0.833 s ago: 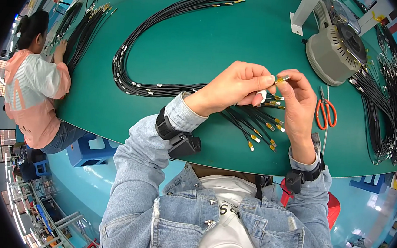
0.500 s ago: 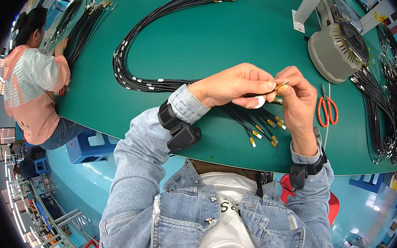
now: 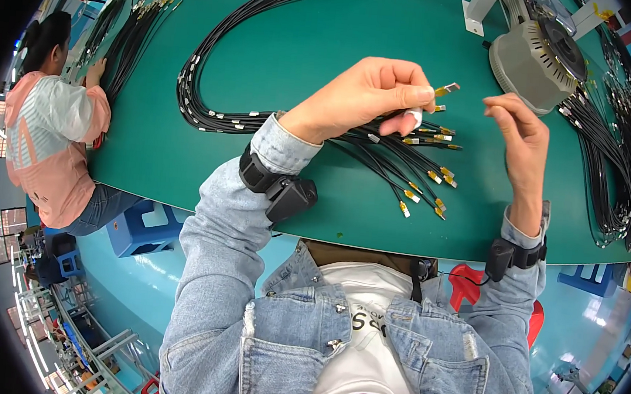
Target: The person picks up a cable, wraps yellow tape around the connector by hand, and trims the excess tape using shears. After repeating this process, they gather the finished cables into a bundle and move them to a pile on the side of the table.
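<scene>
My left hand point(image 3: 374, 98) pinches the end of a black cable point(image 3: 446, 89) between thumb and forefinger. Amber tape and a metal tip stick out past the fingertips. One finger of this hand wears a white wrap. Below it fans a bundle of black cables point(image 3: 388, 166), many ends wrapped in amber tape with white or metal tips; the bundle curves away left and back. Apart from it, to the right, my right hand point(image 3: 521, 132) hangs above the table with thumb and forefinger brought together. Whether something small is between them cannot be made out.
A grey round-bodied machine point(image 3: 529, 66) stands at back right beside a white metal post point(image 3: 482, 14). More black cables point(image 3: 606, 175) lie far right. At left a person point(image 3: 58, 125) works by another cable bundle point(image 3: 131, 42). The green table point(image 3: 292, 217) ends near my waist.
My hands have parted: the left moved up and slightly left with the cable end, the right moved right. The orange-handled scissors, seen earlier, are now hidden around my right hand.
</scene>
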Demonstrator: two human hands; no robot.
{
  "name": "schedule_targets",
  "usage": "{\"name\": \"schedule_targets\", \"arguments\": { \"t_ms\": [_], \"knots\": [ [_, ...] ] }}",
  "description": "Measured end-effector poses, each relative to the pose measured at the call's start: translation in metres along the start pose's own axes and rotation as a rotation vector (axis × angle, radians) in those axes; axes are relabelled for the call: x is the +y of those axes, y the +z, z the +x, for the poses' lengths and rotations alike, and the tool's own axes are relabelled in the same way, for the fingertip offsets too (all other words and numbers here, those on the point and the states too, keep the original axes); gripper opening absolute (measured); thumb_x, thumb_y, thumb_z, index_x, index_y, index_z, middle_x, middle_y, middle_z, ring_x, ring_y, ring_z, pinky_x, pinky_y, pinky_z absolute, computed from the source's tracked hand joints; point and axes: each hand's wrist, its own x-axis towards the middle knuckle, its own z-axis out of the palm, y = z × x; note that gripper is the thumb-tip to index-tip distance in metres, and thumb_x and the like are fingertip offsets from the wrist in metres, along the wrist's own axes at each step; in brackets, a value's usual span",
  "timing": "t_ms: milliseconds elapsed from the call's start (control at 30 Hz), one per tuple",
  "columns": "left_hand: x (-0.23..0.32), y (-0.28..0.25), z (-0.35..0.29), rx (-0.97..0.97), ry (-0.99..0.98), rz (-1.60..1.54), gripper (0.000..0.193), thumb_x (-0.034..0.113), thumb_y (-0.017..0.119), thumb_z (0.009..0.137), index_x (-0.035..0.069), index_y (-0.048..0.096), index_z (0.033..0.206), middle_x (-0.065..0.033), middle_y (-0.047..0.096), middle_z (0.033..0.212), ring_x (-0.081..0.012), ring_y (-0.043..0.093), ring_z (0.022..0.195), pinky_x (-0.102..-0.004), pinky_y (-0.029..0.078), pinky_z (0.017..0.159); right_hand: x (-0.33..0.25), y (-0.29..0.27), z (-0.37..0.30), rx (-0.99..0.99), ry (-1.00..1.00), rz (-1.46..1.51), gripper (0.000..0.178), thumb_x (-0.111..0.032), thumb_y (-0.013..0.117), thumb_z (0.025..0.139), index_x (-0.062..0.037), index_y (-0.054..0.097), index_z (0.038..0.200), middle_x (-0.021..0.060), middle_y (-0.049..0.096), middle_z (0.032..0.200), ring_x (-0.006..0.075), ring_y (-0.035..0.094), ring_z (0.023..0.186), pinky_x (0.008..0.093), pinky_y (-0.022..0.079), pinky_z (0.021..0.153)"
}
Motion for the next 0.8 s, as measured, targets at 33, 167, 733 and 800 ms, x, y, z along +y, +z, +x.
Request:
{"name": "schedule_targets", "arguments": {
  "t_ms": [33, 167, 733, 800],
  "knots": [
    [-0.001, 0.003, 0.001, 0.041, 0.014, 0.071, 0.026, 0.022, 0.050, 0.093, -0.003, 0.057, 0.093, -0.0035, 0.058, 0.070, -0.0054, 0.050, 0.057, -0.0186, 0.041, 0.052, 0.001, -0.004, -0.003, 0.002, 0.001, 0.001, 0.013, -0.006, 0.056, 0.086, 0.0037, 0.062, 0.093, 0.0048, 0.056, 0.082, 0.0111, 0.050, 0.078, 0.0219, 0.039, 0.070],
    [-0.017, -0.002, -0.007, 0.203, 0.059, 0.496, 0.025, 0.021, 0.053, 0.090, -0.001, 0.057, 0.102, -0.0067, 0.062, 0.085, -0.0129, 0.058, 0.077, -0.0251, 0.046, 0.071, 0.003, -0.013, -0.014, 0.009, 0.116, -0.050, 0.013, -0.005, 0.055, 0.086, 0.0040, 0.061, 0.092, 0.0037, 0.054, 0.081, 0.0100, 0.050, 0.078, 0.0211, 0.038, 0.070],
    [-0.041, -0.039, -0.103, 0.416, 0.007, 1.401, 0.044, 0.016, 0.071, 0.070, 0.006, 0.055, 0.110, -0.0106, 0.054, 0.106, -0.0289, 0.051, 0.097, -0.0370, 0.041, 0.086, -0.039, 0.014, -0.017, -0.170, 0.019, -0.344, 0.010, -0.003, 0.055, 0.084, 0.0039, 0.060, 0.090, 0.0056, 0.056, 0.084, 0.0114, 0.049, 0.078, 0.0221, 0.037, 0.069],
    [-0.042, -0.042, -0.102, 0.411, 0.017, 1.370, 0.044, 0.016, 0.071, 0.070, 0.006, 0.055, 0.110, -0.0103, 0.054, 0.106, -0.0288, 0.051, 0.097, -0.0368, 0.042, 0.086, -0.040, 0.017, -0.014, -0.188, -0.006, -0.320, 0.010, -0.003, 0.056, 0.084, 0.0042, 0.060, 0.090, 0.0061, 0.056, 0.084, 0.0119, 0.049, 0.078, 0.0225, 0.037, 0.069]
  ]
}}
